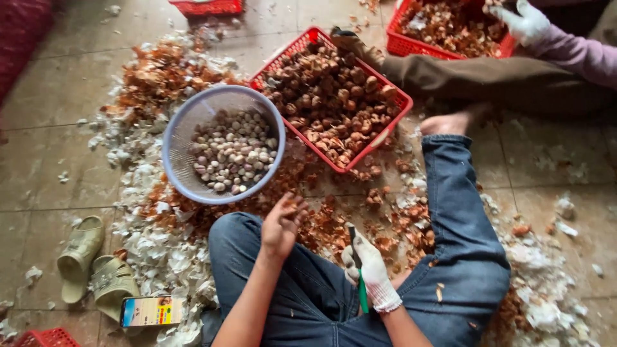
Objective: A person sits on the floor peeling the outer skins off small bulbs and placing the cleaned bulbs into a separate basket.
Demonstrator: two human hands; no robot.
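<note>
1. Two hands are working over the lap: the bare left hand (283, 225) is pinching a garlic piece (297, 204), its grip pressed together.
2. The gloved right hand (369, 270) is squeezing a green-handled knife (358, 270).
3. The round basket (186, 128) of peeled cloves is sitting close for easy dropping.
4. The red crate (292, 48) is waiting just behind it, within reach.

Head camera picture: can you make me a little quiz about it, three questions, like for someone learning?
1. True or false: the right hand wears a white glove and holds a green-handled tool.
2. What holds the peeled cloves? A) the round lavender colander B) the red basket C) the sandals
3. Fill in: the bare left hand hovers over the ____ scattered on the floor.

Key: 1 true. 2 A. 3 skins.
</note>
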